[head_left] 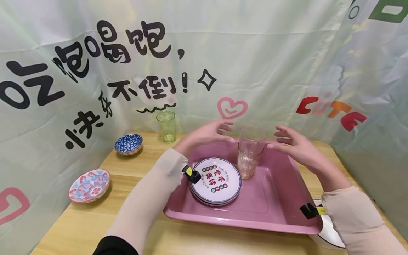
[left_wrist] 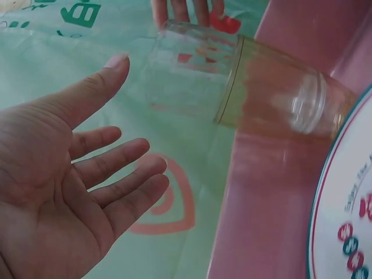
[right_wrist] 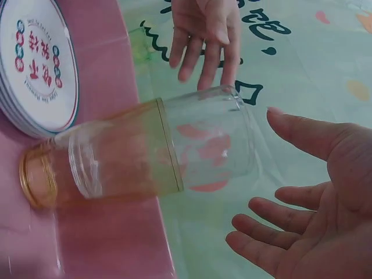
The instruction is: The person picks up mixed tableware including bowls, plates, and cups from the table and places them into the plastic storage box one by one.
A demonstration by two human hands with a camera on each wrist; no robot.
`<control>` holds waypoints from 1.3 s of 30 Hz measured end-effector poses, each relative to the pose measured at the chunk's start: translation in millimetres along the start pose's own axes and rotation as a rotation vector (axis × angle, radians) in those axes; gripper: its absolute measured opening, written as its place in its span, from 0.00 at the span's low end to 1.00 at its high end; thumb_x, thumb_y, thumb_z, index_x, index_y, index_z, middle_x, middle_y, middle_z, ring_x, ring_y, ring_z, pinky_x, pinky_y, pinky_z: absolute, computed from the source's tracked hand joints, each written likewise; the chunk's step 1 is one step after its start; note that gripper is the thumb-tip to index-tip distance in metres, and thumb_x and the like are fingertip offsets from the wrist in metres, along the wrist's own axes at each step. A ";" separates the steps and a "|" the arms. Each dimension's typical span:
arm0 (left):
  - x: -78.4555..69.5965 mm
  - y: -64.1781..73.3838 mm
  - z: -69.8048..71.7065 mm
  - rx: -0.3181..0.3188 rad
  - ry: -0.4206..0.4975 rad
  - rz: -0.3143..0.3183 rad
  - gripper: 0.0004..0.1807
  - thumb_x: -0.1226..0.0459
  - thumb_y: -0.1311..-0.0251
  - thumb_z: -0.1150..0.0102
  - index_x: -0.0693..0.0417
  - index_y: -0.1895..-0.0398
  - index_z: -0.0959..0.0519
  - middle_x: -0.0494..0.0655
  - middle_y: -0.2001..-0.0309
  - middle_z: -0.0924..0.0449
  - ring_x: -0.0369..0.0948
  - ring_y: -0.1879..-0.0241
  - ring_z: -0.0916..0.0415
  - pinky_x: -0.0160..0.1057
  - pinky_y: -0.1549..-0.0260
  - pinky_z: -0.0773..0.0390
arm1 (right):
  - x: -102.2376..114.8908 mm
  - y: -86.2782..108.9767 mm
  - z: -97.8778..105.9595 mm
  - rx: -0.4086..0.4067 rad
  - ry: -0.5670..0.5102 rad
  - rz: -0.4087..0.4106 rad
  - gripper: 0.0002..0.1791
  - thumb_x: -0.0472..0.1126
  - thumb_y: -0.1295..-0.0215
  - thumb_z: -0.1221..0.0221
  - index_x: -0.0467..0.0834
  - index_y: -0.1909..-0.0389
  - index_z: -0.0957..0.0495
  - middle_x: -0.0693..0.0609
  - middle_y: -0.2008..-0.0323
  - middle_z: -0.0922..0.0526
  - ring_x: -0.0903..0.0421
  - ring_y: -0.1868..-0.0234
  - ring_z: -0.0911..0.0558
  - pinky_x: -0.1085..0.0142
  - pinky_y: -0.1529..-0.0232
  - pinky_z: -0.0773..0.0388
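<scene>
- Head view: a clear glass is standing nested in an amber glass, which is resting in a pink tub just beside a stack of plates.
- Their shared long axis is running upright, the clear glass forming the upper end and rising above the amber rim.
- The left hand is hovering left of the pair, so the clear glass is lying to its right; its fingers are extending loosely, holding nothing.
- The right hand is hovering opposite, the clear glass lying to its left; its fingers are extending relaxed too, gripping nothing.
- Both palms are facing inward (each wrist view is showing a gap beside its own hand), and neither seems to be touching the glass.
- That sideways gap, crossing the upright axis, is looking like the deciding relation; which hand is lying nearer, I cannot tell.
</scene>
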State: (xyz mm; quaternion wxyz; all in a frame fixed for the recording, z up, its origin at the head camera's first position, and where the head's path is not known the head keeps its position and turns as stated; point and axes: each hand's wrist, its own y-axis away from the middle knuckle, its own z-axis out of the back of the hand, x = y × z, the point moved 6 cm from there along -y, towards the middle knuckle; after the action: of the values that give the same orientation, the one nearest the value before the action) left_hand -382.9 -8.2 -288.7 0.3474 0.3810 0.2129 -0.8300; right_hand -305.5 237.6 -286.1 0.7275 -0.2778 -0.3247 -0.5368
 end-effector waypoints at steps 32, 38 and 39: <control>98.3 103.6 97.8 -0.419 0.119 0.196 0.28 0.56 0.32 0.42 0.59 0.33 0.32 0.57 0.40 0.27 0.52 0.42 0.28 0.50 0.45 0.24 | -107.4 67.5 5.8 0.152 -0.092 -0.110 0.37 0.45 0.23 0.52 0.26 0.27 0.56 0.25 0.34 0.39 0.62 0.49 0.20 0.63 0.53 0.19; 127.7 115.7 107.3 -0.531 0.190 0.263 0.29 0.57 0.31 0.43 0.62 0.32 0.34 0.59 0.39 0.29 0.52 0.39 0.31 0.49 0.42 0.26 | -115.4 72.9 -3.4 0.186 -0.244 -0.129 0.36 0.43 0.22 0.53 0.27 0.27 0.57 0.30 0.37 0.32 0.61 0.51 0.18 0.65 0.53 0.19; 132.6 117.3 109.0 -0.548 0.190 0.275 0.29 0.57 0.31 0.42 0.62 0.32 0.34 0.59 0.38 0.30 0.53 0.39 0.31 0.49 0.42 0.26 | -115.7 73.2 -4.3 0.187 -0.262 -0.132 0.36 0.43 0.22 0.53 0.28 0.26 0.57 0.31 0.37 0.30 0.60 0.51 0.18 0.65 0.53 0.19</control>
State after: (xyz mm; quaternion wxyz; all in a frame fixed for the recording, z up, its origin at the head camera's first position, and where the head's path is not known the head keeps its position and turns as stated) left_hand -411.2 -208.8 -335.0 0.5247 0.3742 0.4063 -0.6477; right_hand -258.9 323.6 -382.0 0.6650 -0.2544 -0.4827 -0.5100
